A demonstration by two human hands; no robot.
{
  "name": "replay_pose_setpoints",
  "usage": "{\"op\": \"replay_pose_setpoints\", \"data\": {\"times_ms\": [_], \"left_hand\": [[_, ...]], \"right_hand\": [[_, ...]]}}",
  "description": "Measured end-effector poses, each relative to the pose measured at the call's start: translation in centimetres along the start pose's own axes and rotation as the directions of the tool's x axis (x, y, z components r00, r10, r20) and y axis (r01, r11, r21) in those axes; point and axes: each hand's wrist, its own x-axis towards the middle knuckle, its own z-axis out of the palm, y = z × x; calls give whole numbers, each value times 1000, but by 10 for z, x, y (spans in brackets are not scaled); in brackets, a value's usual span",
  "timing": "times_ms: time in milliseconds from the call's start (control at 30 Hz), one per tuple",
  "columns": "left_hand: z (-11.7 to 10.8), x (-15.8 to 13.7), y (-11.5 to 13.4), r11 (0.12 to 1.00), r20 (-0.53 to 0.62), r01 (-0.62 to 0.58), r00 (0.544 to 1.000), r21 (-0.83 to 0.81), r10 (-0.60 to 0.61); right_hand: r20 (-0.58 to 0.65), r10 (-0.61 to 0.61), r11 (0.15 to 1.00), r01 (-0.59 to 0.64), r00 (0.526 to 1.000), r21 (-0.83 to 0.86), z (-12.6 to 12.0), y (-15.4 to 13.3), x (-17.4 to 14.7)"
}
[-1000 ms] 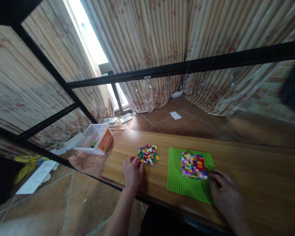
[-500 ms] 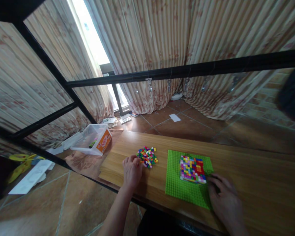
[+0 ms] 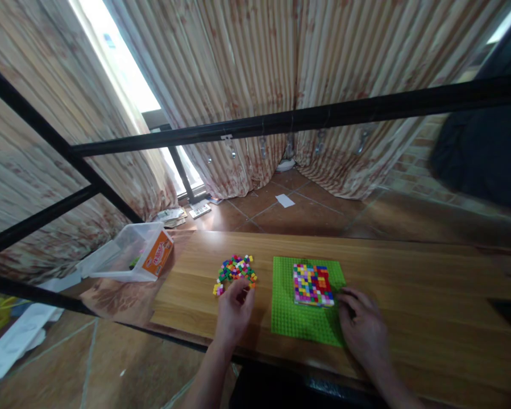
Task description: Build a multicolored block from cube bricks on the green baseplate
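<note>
A green studded baseplate (image 3: 293, 321) lies on the wooden table (image 3: 408, 295). On it sits a block of small bricks in several colours (image 3: 312, 284). Left of the plate is a loose pile of small coloured bricks (image 3: 235, 270). My left hand (image 3: 235, 309) is at the near edge of that pile, its fingertips touching the bricks; whether it pinches one I cannot tell. My right hand (image 3: 363, 326) rests flat on the plate's right near corner, just right of the brick block, holding nothing.
A clear plastic box with an orange label (image 3: 131, 260) stands at the table's left end. Black metal bars (image 3: 281, 122) cross above the table. Curtains hang behind, papers lie on the tiled floor, and a dark object (image 3: 485, 156) is at the right.
The view has shifted, so everything sits further left in frame. My left hand moved from the pile's left side to its near edge, and some bricks now lie spread to the left.
</note>
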Motion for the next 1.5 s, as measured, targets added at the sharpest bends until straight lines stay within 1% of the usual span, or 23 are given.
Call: {"op": "replay_pose_setpoints", "data": {"times_ms": [100, 167, 200, 267, 300, 333, 400, 433, 500, 600, 733, 867, 933, 967, 1000, 1033, 1100, 1133, 1167, 1233, 1300, 1400, 1500], "left_hand": [[9, -10, 5, 1000, 71, 21, 997, 6, -22], [13, -18, 9, 998, 93, 59, 994, -2, -59], [14, -23, 11, 997, 100, 79, 992, -18, -77], [14, -33, 16, 989, 115, 119, 987, -91, -108], [14, -38, 18, 978, 132, 141, 984, -152, -122], [14, -44, 21, 960, 155, 168, 979, -224, -135], [11, -56, 28, 897, 215, 231, 964, -378, -158], [10, -61, 31, 858, 248, 268, 954, -439, -171], [4, -71, 36, 784, 290, 336, 934, -521, -208], [-6, -81, 38, 696, 318, 416, 907, -586, -275], [-18, -84, 31, 633, 347, 455, 890, -626, -297], [-23, -80, 19, 610, 352, 459, 888, -646, -296], [-25, -78, 13, 613, 349, 456, 889, -645, -295], [-27, -77, 10, 628, 335, 447, 894, -637, -297], [-28, -75, 8, 656, 304, 428, 904, -622, -302], [-30, -72, 5, 699, 256, 400, 917, -593, -307], [-35, -66, 1, 810, 137, 333, 942, -482, -306], [-38, -62, -2, 863, 80, 301, 952, -405, -295], [-41, -58, -5, 907, 32, 274, 960, -319, -279], [-46, -48, -11, 959, -32, 234, 970, -160, -242], [-51, -39, -17, 978, -73, 202, 976, -44, -205], [-57, -27, -25, 980, -135, 196, 972, 37, -190], [-60, -18, -30, 962, -227, 269, 941, 52, -251]], "right_hand": [[-67, 37, 996, -32, 997, 84, -8, -7, 2], [-123, 41, 990, -24, 992, 140, -19, -22, 0], [-132, 24, 987, -3, 991, 160, -25, -34, -3], [-52, -3, 973, 15, 999, 230, -33, -63, -10], [49, -24, 957, 9, 999, 290, -34, -79, -15], [152, -20, 937, -34, 988, 348, -34, -94, -19], [340, 2, 885, -160, 941, 438, -27, -119, -29], [390, 39, 850, -235, 920, 471, -21, -128, -33], [490, 59, 775, -350, 869, 526, -10, -138, -39], [615, 46, 690, -470, 787, 550, 3, -142, -46], [721, 37, 618, -583, 692, 527, 8, -146, -48], [793, 41, 552, -675, 608, 489, 13, -159, -41], [818, 45, 545, -700, 574, 461, 19, -165, -33], [815, 44, 567, -686, 578, 456, 23, -167, -28], [794, 39, 612, -643, 606, 460, 27, -169, -22], [755, 29, 678, -568, 655, 467, 33, -169, -15], [626, -18, 828, -339, 779, 446, 48, -168, -1], [560, -49, 888, -220, 827, 404, 56, -167, 5], [515, -86, 930, -117, 853, 349, 64, -166, 11], [480, -166, 965, 43, 861, 257, 79, -163, 19], [480, -238, 964, 145, 844, 221, 90, -164, 24], [481, -297, 951, 208, 825, 230, 99, -170, 28], [450, -342, 937, 267, 825, 224, 109, -183, 34]]}}
